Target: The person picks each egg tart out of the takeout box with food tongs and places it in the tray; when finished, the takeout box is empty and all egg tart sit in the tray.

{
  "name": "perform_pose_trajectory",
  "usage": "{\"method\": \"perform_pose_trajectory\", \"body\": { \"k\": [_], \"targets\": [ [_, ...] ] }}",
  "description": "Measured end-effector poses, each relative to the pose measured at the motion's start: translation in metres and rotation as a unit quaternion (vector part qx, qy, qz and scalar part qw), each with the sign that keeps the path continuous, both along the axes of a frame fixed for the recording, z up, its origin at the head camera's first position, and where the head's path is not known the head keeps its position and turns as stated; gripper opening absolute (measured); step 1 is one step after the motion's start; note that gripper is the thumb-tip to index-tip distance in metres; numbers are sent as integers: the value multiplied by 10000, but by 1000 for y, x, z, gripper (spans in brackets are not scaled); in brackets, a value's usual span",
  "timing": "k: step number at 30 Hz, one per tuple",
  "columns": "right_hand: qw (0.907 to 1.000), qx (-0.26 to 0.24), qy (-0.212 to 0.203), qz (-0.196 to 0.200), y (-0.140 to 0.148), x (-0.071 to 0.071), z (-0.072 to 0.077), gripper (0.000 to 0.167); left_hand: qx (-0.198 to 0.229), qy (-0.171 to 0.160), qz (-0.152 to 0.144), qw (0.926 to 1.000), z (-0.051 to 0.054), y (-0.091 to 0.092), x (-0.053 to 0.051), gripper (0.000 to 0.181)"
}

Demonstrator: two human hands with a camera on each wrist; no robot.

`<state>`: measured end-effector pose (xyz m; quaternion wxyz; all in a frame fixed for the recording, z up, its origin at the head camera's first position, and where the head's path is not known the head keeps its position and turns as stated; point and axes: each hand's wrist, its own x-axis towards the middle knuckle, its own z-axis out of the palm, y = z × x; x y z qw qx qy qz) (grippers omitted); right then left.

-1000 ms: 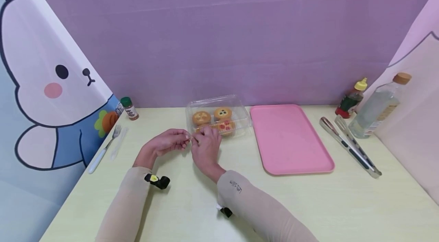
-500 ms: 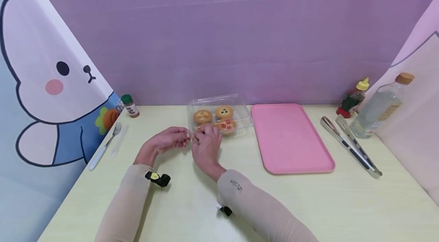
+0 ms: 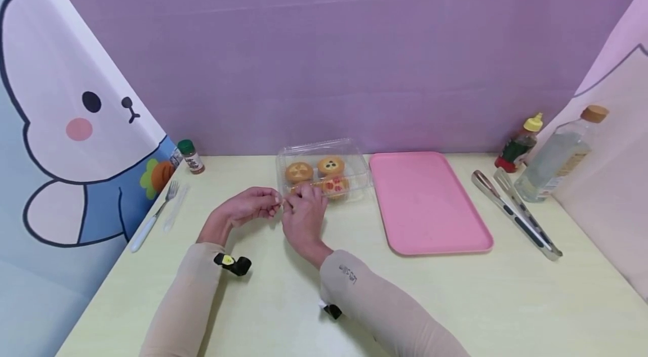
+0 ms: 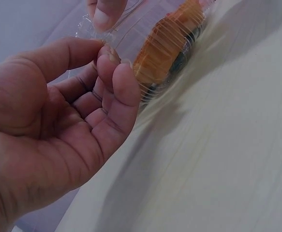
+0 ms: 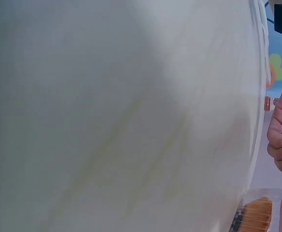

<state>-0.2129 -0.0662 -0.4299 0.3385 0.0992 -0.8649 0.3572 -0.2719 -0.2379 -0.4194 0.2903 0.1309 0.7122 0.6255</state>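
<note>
A clear plastic container point(image 3: 358, 165) holds several round pastries point(image 3: 331, 166) in the head view, its front-left corner hidden by fingers. My left hand point(image 3: 249, 208), palm partly upward, pinches the plastic at that corner between thumb and index finger; the left wrist view shows this left hand point(image 4: 66, 116) beside the ribbed container wall point(image 4: 145, 93). From the right, my right hand point(image 3: 305, 219) reaches over the same corner with curled fingers and grips the plastic edge. Its thumb point(image 4: 102, 17) touches crinkled plastic in the left wrist view. Both hands nearly meet.
A pink tray point(image 3: 430, 205) lies right of the container. Farther right are metal tongs point(image 3: 516, 216), a sauce bottle point(image 3: 518, 146) and a large clear bottle point(image 3: 557, 160). At the left stand a green-capped jar point(image 3: 191, 157), a fork point(image 3: 154, 219) and a clear plastic utensil point(image 3: 175, 209).
</note>
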Motion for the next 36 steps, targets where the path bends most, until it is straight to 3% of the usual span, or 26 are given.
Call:
{"method": "perform_pose_trajectory", "body": {
  "k": [7, 14, 21, 31, 36],
  "targets": [
    [9978, -105, 652, 55, -3, -10, 30, 6, -316, 188, 144, 9992, -3, -7, 1, 15],
    [9980, 179, 571, 181, 4, -12, 38, 8, -403, 208, 9, 9990, -5, -10, 0, 20],
    [9903, 987, 976, -5, 19, -19, 48, 9, -406, 259, -72, 9988, -3, -4, -2, 28],
    [9848, 1425, 942, 309, 27, -27, 69, 11, -392, 121, 14, 9992, -2, -2, -2, 24],
    [9844, 1463, 970, 139, 25, -32, 81, 12, -401, 112, 133, 9990, 1, -3, -2, 24]
  ]
}}
